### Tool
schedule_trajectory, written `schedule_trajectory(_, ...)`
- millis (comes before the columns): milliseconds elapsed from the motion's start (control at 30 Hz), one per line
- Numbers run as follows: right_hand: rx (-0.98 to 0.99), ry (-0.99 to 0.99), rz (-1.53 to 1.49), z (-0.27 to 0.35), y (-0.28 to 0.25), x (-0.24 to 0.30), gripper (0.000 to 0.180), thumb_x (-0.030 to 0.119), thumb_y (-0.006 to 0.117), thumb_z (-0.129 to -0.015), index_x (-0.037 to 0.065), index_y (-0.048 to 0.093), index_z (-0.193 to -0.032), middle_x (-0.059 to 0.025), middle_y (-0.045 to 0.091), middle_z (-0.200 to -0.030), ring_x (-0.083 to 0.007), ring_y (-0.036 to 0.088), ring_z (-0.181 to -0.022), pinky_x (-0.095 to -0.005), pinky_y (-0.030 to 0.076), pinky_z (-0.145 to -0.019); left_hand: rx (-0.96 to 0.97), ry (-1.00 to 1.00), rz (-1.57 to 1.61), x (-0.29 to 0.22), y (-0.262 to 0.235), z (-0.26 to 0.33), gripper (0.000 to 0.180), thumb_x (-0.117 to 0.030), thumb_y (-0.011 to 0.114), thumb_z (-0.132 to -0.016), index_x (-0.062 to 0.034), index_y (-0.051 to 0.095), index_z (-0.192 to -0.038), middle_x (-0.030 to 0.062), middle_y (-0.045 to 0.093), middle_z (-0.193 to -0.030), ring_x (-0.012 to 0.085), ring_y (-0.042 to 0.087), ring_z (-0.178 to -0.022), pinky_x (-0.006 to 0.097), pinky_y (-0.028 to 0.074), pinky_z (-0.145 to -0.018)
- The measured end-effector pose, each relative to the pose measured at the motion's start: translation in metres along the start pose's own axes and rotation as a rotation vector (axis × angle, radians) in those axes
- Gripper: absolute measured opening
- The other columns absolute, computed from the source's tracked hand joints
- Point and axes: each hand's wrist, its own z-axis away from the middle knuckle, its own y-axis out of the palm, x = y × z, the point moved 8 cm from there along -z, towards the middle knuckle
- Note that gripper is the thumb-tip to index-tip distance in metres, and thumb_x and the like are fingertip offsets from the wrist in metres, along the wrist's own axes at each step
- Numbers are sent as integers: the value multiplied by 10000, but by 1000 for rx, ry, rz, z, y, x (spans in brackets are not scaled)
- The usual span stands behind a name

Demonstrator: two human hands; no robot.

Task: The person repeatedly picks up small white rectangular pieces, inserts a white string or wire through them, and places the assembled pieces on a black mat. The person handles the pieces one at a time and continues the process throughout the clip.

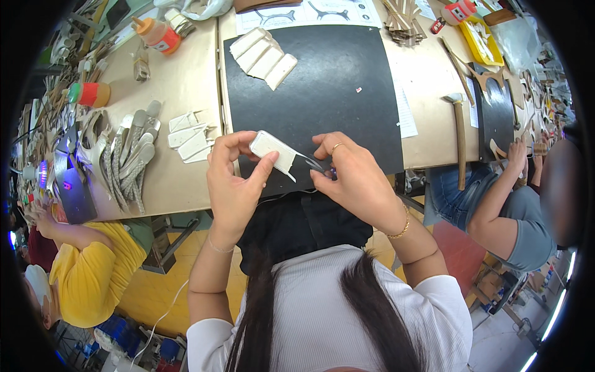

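My left hand [232,177] pinches a cream-white flat piece [270,147] with a rounded end, between thumb and fingers. Thin tails of material stick out from its other end. In my right hand [359,177] are small scissors [314,164], their blades pointing at the piece's right edge; whether they touch it I cannot tell. Both hands are above the near edge of a black mat [322,80]. A row of joined cream pieces [263,56] lies at the mat's upper left. More cream pieces [189,137] lie on the table left of my left hand.
Braided strap parts [127,155] spread at the left, near an orange-topped glue bottle [160,36] and a green-capped jar [90,94]. A hammer [460,139] lies right of the mat, with a yellow tray [482,40] beyond. People sit at both sides.
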Motion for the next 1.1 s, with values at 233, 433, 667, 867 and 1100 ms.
schedule_trajectory(233, -17, 51, -5, -10, 5, 3, 194, 65, 743, -855, -59, 608, -919, -194, 736, -878, -297, 711, -676, -364, 561, -640, 7, 34, -64, 0, -2, 3, 403, 23, 796, -879, -22, 550, -1195, 46, 600, -1007, 34, 516, -685, 180, 401, -544)
schedule_trajectory(433, 4, 127, -132, -12, 9, -9, 194, 44, 725, -840, -71, 579, -900, -249, 683, -800, -413, 698, -747, -426, 553, -691, -56, -56, 129, 7, -5, 7, 420, 17, 804, -872, -30, 548, -1201, 55, 619, -1031, 76, 557, -829, 210, 444, -686)
schedule_trajectory(667, -36, 312, -242, -14, -8, -46, 131, 35, 692, -943, -40, 592, -983, -115, 765, -959, -165, 773, -929, -259, 603, -613, -433, -83, -13, 61, -103, -8, 439, -35, 821, -876, 1, 563, -1229, 61, 621, -1048, 142, 590, -974, 266, 490, -819)
schedule_trajectory(867, 16, 256, -271, 13, -22, -68, 114, 112, 658, -999, -1, 675, -1004, -18, 709, -907, -106, 678, -738, -242, 536, -664, -481, -112, -340, 105, -146, -7, 487, -202, 848, -881, 5, 603, -1248, 69, 600, -1015, 172, 561, -930, 298, 479, -817)
schedule_trajectory(1100, 455, 77, 318, 82, 50, -110, 160, 160, 682, -931, 40, 742, -1018, -168, 729, -948, -347, 711, -800, -421, 576, -736, -568, 17, -809, 78, -143, 3, 567, -326, 822, -893, -64, 614, -1350, 148, 549, -1210, 276, 520, -1109, 415, 432, -980)
